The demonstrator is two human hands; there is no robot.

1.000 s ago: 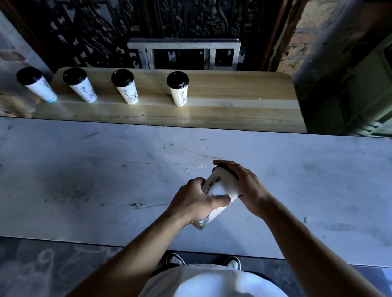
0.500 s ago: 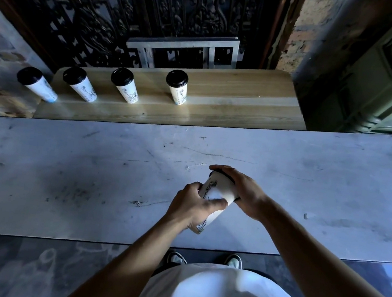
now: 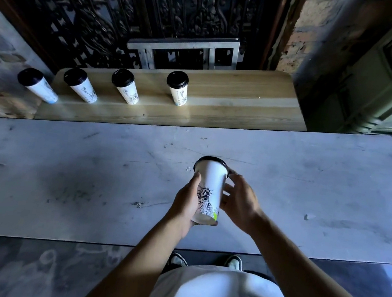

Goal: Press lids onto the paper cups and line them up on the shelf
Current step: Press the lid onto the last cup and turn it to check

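Your left hand (image 3: 187, 202) has its grip wrapped round the white paper cup with the black statue drawing (image 3: 208, 191), holding it tilted above the grey scuffed worktop (image 3: 64, 169), likely so you can check the black plastic lid (image 3: 210, 160) seated on its rim. Your right hand (image 3: 239, 203) hovers just beside the cup, fingers loose, gripping nothing. On the far pale wooden shelf (image 3: 233, 98) three lidded cups stand in a row; a fourth (image 3: 37, 84) stands just off its left end. Five cups in all, one in hand.
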